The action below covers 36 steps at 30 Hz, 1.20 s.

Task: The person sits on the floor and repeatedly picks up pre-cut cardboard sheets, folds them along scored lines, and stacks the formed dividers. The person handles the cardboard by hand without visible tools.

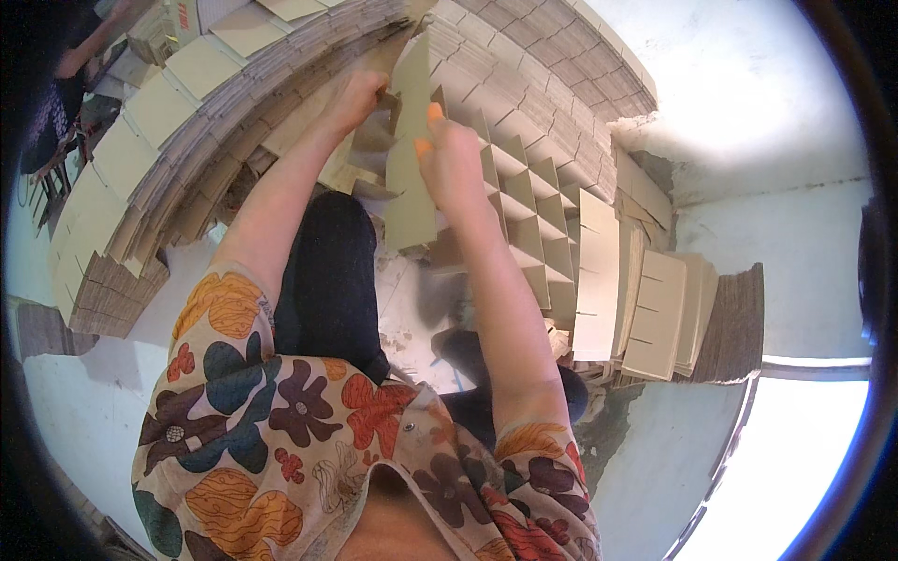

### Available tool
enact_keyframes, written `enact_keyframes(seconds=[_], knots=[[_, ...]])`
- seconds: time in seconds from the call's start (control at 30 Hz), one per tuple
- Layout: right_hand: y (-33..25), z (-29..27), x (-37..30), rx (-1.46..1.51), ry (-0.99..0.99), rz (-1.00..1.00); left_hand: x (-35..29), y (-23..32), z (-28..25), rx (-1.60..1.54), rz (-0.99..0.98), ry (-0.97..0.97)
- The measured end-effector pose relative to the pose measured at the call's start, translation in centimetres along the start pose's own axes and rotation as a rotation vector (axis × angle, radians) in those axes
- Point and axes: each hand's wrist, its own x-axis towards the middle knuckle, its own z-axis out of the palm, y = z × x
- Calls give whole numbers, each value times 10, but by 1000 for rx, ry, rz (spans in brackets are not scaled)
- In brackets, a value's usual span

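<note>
An upright pale cardboard strip [410, 178] runs away from me between my hands, with short cross pieces poking out along its left side. My right hand [454, 166], orange covers on its fingertips, grips the strip from the right. At the strip's far left side my left hand [357, 99] is closed at the end of a cross piece; its fingertips are partly hidden. To the right of the strip stands an assembled cardboard divider grid [526, 194] with open square cells. Whether the strip is joined to this grid, I cannot tell.
Long stacks of slotted cardboard strips [173, 117] curve along the left. More stacks [552, 122] line the far right side. Loose slotted sheets [655, 313] lean at the right, beside a bright opening. My dark-clothed leg [327, 280] is below the strip. Another person's arm [92, 42] shows far left.
</note>
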Motion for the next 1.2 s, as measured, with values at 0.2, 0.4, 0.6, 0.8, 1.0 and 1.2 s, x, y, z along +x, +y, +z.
enact_keyframes(seconds=[0.2, 0.4, 0.6, 0.8, 1.0, 1.2], knots=[[19, 14, 21, -92, -135, 24, 7, 8, 1, -44, 40, 6], [-13, -16, 6, -64, -249, 192, -21, 9, -9, -177, 142, 342], [-12, -23, -56, -37, -230, 100, -97, 86, -73, -443, -101, -96], [-25, -17, -55, -102, -203, 70, -117, 72, -43, -463, 84, -179], [-11, 1, -65, 9, -141, 86, -115, 73, -37, -399, 61, -191], [-11, -14, -46, -72, -208, 54, -119, 73, -38, -447, 22, -189]])
